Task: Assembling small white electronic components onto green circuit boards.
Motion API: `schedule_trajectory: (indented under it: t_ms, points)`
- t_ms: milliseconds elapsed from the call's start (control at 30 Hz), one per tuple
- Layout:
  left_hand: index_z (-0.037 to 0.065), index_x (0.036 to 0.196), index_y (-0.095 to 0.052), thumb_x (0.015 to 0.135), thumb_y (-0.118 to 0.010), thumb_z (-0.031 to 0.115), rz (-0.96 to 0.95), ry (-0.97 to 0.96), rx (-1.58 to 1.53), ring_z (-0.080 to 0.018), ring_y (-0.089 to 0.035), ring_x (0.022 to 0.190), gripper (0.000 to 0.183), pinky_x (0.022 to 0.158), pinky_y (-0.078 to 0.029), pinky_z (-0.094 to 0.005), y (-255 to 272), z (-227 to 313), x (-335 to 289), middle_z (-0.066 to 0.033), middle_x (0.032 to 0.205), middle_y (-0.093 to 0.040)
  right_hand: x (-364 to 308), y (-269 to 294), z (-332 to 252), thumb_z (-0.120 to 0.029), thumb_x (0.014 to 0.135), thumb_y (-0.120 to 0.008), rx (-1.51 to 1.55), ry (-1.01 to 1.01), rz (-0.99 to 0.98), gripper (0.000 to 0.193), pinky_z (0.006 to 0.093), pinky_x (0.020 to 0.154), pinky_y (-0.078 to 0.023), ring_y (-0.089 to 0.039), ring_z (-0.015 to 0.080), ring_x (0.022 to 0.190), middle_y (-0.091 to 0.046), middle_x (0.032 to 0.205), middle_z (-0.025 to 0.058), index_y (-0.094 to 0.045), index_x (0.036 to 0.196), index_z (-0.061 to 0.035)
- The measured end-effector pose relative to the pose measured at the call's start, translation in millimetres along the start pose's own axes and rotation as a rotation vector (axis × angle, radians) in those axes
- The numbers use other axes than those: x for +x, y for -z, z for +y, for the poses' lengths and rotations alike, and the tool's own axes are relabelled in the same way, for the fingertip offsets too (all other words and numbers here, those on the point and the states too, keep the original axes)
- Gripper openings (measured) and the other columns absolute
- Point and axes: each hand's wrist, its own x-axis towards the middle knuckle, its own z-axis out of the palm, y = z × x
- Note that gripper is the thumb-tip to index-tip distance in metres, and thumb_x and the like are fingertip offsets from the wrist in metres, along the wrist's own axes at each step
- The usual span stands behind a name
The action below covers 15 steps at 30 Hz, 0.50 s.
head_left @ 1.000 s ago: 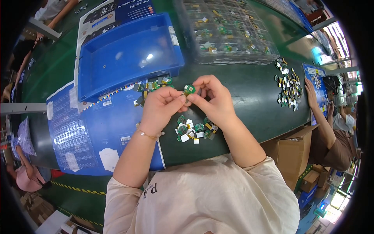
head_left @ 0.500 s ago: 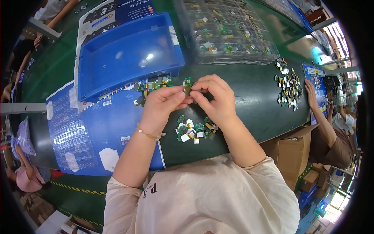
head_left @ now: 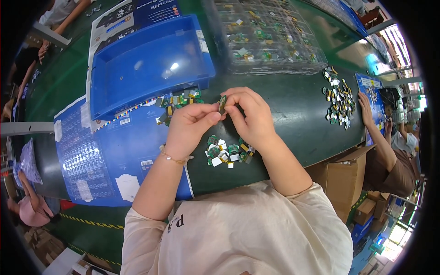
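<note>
nearest you, at your right side, a brown cardboard box [head_left: 341, 185] stands beside the table edge; you cannot tell from here what is in it. on the dark green table [head_left: 293, 123] just in front of you lies a near pile [head_left: 233, 149] of small green boards with white and yellowish parts, between your forearms. past it, your left hand [head_left: 191, 120] and right hand [head_left: 251, 113] meet, thumbs and forefingers narrowed in a pinch on one small circuit board [head_left: 222, 103], held up above the table and turned nearly edge-on. to your left, a clear molded tray [head_left: 87, 158] with rows of small pockets lies on a blue printed sheet [head_left: 130, 158]. beyond your left hand, another pile [head_left: 183, 98] of boards sits against the near side of a blue bin [head_left: 151, 94], whose smooth floor bears one tiny ring-shaped speck. off to the right, a larger heap [head_left: 340, 98] lies near a co-worker's hand [head_left: 365, 110]. farther ahead stand stacked clear trays [head_left: 275, 68], their compartments holding many similar green, white and yellow pieces.
</note>
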Motion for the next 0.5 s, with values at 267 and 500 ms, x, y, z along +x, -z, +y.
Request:
schedule_trajectory:
  t_ms: [267,500]
  points:
    - [-0.004,0.113,-0.059,0.089,-0.06,0.006,0.088,0.07,-0.108,-0.016,-0.065,0.09,0.026,0.077,-0.051,-0.0255,-3.3,3.4,2.2,-0.0112,0.102,-0.067,-3.1,1.7,0.0,0.001,0.078,-0.058,-0.062,0.006,0.083,0.01,0.0387,0.089,-0.04,-0.052,0.0307,0.1,-0.054,0.106,0.0135,-0.052,0.081,-0.0054]
    - [-0.001,0.115,-0.057,0.091,-0.058,0.009,0.156,-0.017,-0.135,-0.0158,-0.064,0.093,0.026,0.078,-0.05,-0.0262,-0.8,3.9,4.5,-0.0107,0.106,-0.066,-1.6,8.2,20.2,-0.001,0.077,-0.06,-0.245,-0.148,-0.109,0.011,0.0385,0.092,-0.038,-0.047,0.031,0.108,-0.05,0.113,0.0126,-0.054,0.085,-0.0064]
